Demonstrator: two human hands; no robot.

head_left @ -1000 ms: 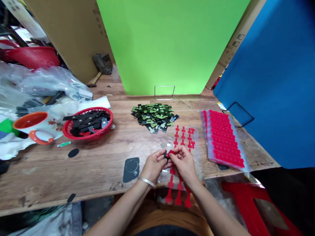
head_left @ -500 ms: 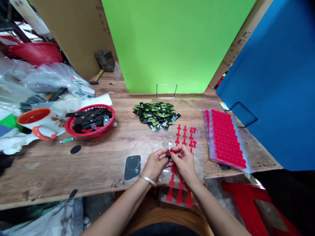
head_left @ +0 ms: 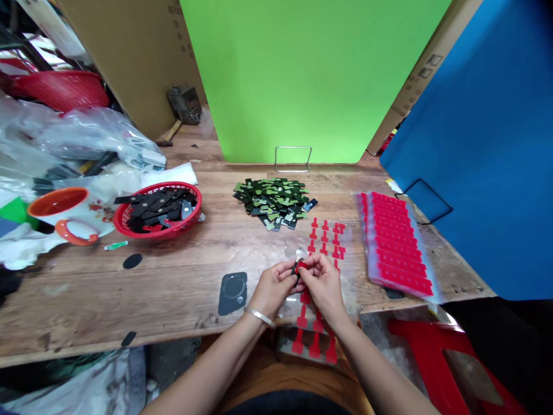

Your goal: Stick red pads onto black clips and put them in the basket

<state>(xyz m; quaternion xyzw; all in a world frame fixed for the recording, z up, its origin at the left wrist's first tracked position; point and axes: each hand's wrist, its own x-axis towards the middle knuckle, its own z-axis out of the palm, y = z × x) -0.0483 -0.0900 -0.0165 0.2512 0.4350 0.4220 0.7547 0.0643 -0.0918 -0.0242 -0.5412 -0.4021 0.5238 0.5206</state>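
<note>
My left hand [head_left: 273,286] and my right hand [head_left: 325,283] meet at the near edge of the wooden table [head_left: 181,271]. Together their fingertips pinch a small black piece with a red sticker [head_left: 299,267] on it. Under the hands lies a clear sheet of red T-shaped stickers [head_left: 325,239] that hangs over the table edge. Farther back sits a pile of green and black pieces [head_left: 273,203]. A silver bangle circles my left wrist.
A red basket [head_left: 158,210] of black pieces stands at the left, by an orange-and-white mug [head_left: 64,213] and plastic bags. Stacked red sticker sheets [head_left: 395,242] lie at the right. A black pad [head_left: 233,293] lies left of my hands. Green and blue boards stand behind.
The view has shifted slightly. My hands stay together on the small piece, fingers working the red sticker; nothing else has moved.
</note>
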